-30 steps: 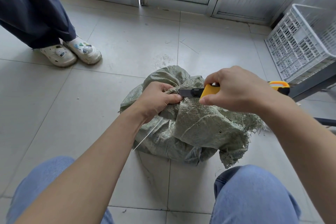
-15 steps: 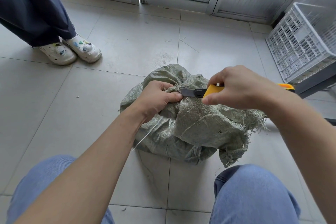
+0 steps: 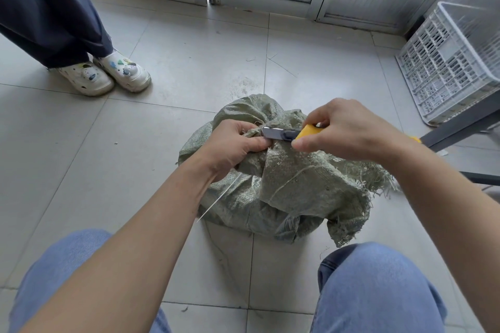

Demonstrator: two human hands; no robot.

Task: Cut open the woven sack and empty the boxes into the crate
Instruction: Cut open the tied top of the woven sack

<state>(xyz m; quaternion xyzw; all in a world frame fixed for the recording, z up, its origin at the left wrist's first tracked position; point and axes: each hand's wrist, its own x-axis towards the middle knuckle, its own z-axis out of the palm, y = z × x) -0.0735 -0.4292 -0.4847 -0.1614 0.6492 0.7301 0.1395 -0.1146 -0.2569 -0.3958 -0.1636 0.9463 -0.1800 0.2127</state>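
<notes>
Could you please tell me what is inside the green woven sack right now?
Its contents cannot be seen: the woven sack is closed, its bunched neck gripped by the left hand, with the right hand holding the utility knife against it. Only bulging fabric shows.

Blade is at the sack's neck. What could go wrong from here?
The utility knife in the right hand points its blade at the left hand, which grips the woven sack right beside the tip; a slip could cut fingers. The sack's contents are hidden; a deep cut might slice them.
</notes>
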